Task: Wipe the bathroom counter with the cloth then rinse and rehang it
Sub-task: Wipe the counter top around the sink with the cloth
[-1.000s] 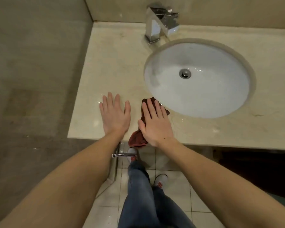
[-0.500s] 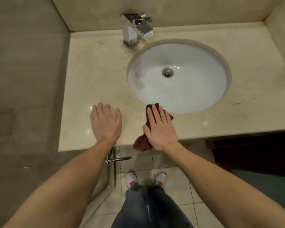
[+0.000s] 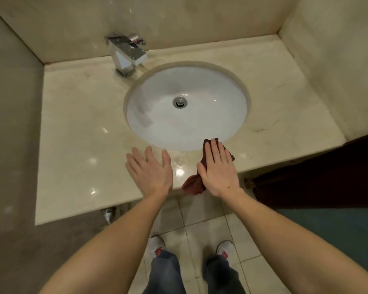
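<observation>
A dark red cloth [image 3: 193, 183] lies on the front strip of the beige marble counter [image 3: 79, 132], just below the sink's right front rim, with one end hanging over the counter edge. My right hand [image 3: 218, 170] presses flat on the cloth, fingers straight and together. My left hand [image 3: 150, 170] rests flat on the bare counter to the left of it, fingers spread, holding nothing. The white oval sink [image 3: 221, 115] has a chrome drain [image 3: 180, 102]. A square chrome faucet [image 3: 126, 54] stands at the back left of the sink.
Beige walls close the counter at the left, back and right. Wet glints show on the counter near my hands. Below the counter edge are a chrome pipe fitting [image 3: 108, 214], tiled floor [image 3: 202, 217] and my feet in white shoes [image 3: 224, 248]. A dark opening lies at the right.
My right hand has slid the cloth to the right along the front of the counter, past the sink's front rim. My left hand has followed to the right, still flat on the counter.
</observation>
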